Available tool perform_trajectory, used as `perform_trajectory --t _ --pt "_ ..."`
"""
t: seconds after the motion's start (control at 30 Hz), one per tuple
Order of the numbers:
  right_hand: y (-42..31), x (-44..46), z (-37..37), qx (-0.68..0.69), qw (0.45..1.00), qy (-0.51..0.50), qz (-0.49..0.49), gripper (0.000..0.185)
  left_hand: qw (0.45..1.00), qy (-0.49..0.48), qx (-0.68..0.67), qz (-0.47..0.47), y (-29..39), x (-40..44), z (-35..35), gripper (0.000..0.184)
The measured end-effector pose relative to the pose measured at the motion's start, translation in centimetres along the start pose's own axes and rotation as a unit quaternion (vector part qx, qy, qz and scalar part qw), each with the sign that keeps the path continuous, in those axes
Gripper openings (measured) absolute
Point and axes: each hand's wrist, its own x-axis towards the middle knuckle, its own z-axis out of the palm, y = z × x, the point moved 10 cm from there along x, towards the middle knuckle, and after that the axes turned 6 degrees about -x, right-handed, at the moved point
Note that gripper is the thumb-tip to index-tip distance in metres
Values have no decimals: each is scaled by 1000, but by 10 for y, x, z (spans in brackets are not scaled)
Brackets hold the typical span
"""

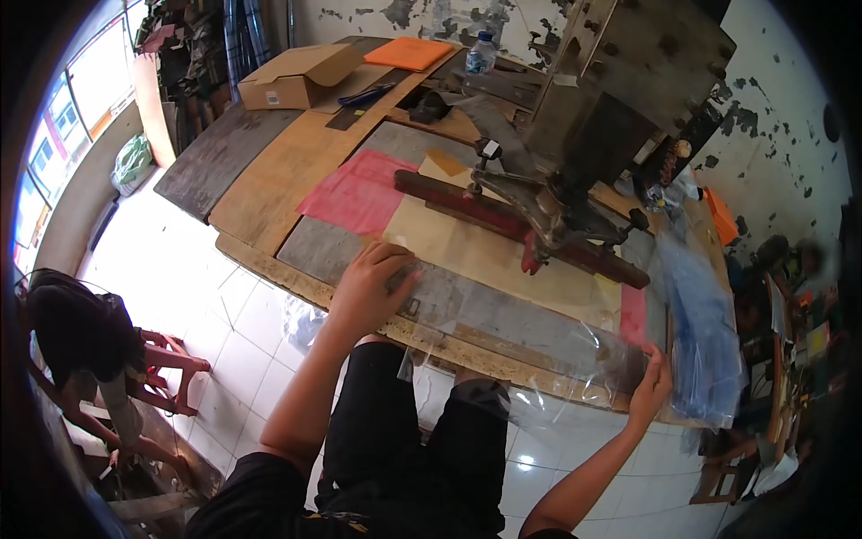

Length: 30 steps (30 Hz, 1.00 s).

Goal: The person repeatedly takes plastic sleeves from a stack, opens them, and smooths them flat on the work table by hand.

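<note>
A clear plastic sheet [557, 346] stretches along the near edge of the grey metal bed, its lower part hanging over the table edge. My right hand [653, 382] pinches the sheet's right end. With fingers bent, my left hand [373, 278] grips its left end, though the fingertips are partly hidden. Just beyond lie a cream sheet [485, 256] and pink sheets [359, 190] on the bed. Across them runs the dark red bar [449, 202] of a press, below its metal head [620, 81]; I cannot tell whether the bar touches the sheets.
A stack of bluish clear plastic [705, 332] lies at the right table end. Behind are a cardboard box [296, 76], an orange packet [409, 54] and a water bottle [480, 54]. A red stool [171, 368] and a seated person [90, 359] are at the left.
</note>
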Motion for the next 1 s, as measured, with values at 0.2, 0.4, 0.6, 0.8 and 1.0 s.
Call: perform_trajectory --t 0.2,0.4,0.6,0.8,1.0 --pt "1 -5 -7 -33 999 29 -3 43 999 31 7 10 3 -1 -6 20" --pt "-2 -7 -9 -26 998 46 21 40 999 35 10 11 6 0 -5 18" --pt "3 -8 -13 -14 997 67 26 40 999 26 22 -2 6 1 -6 19" --pt "0 -8 -14 -21 997 74 14 40 999 25 27 -2 8 1 -6 18" --pt "-1 -7 -13 -30 997 61 25 42 999 33 27 -4 9 1 -7 18"
